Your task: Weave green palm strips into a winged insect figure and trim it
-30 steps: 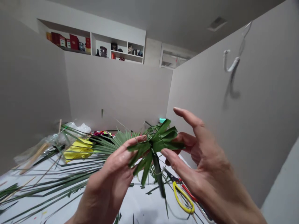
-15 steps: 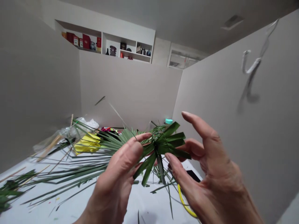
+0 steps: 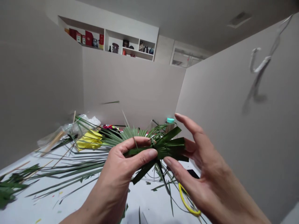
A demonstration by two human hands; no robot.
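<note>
My left hand [image 3: 119, 169] pinches a folded bundle of green palm-leaf strips [image 3: 171, 144] between thumb and fingers. The strips fan out to the right, and a narrow dark strip hangs below the pinch. On the right side, my right hand [image 3: 206, 175] has its index finger raised and its thumb apart, close to the strips' ends. Some of its other fingers are partly hidden behind the strips; whether they touch cannot be made out. Beyond my left hand spreads a large fan palm leaf [image 3: 90, 168] with long narrow blades.
On the white table [image 3: 79, 197] lie leaf cuttings [image 3: 14, 186], thin sticks, a yellow crumpled piece [image 3: 90, 140] and clear plastic bags [image 3: 86, 121]. A yellow loop handle [image 3: 190, 207] is under my right hand. A teal-lidded container [image 3: 170, 120] stands behind; grey partitions enclose the table.
My left thumb has come down onto the base of the folded strips, and the bundle has tilted slightly. My right index finger has shifted a little left. The view has moved slightly.
</note>
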